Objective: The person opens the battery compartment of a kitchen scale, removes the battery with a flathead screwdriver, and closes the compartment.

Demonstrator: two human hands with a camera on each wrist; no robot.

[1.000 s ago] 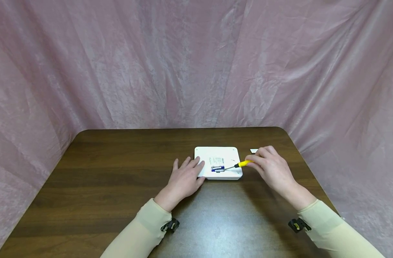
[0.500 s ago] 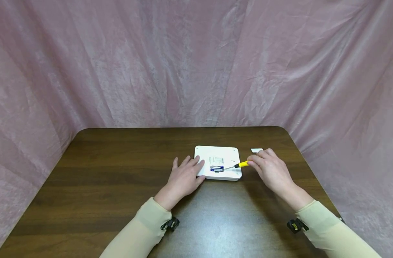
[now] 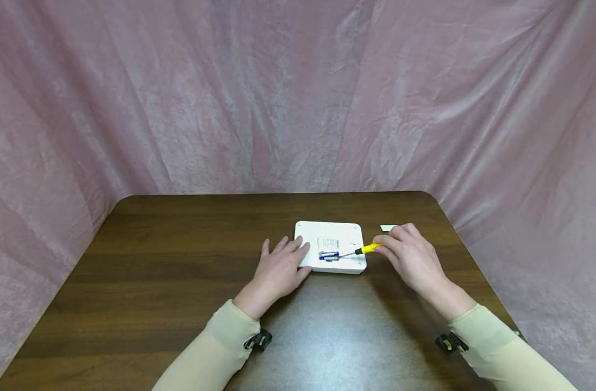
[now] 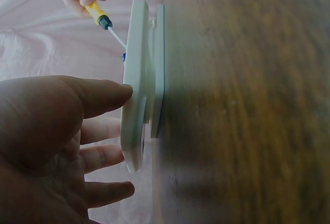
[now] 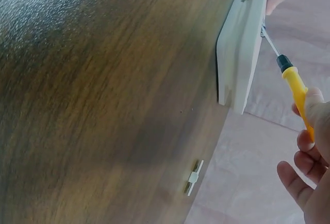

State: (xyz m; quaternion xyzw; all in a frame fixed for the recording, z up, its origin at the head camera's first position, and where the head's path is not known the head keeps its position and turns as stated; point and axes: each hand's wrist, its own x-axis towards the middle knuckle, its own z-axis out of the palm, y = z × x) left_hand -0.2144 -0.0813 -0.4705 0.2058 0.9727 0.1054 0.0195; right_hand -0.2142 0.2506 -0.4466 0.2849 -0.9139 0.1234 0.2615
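A flat white device point(image 3: 338, 233), like a kitchen scale turned face down, lies on the table, with a second plate showing under its body in the left wrist view. Blue-and-silver batteries point(image 3: 329, 256) sit in its open compartment. My left hand point(image 3: 277, 271) rests on the device's left end, fingers spread, thumb point(image 4: 111, 96) at the near edge. My right hand point(image 3: 415, 255) pinches the yellow handle of a screwdriver point(image 5: 295, 85). The screwdriver's thin shaft slants down left, its tip right at the batteries' right end.
Just beyond my right fingers lies a small white battery cover point(image 3: 387, 228), also seen in the right wrist view as a thin cover point(image 5: 194, 176) with a clip. The dark wooden table point(image 3: 190, 244) ends at a pink curtain point(image 3: 298, 98) behind.
My right hand and the screwdriver have shifted only slightly, the tip staying at the batteries. The left hand keeps its place on the device.
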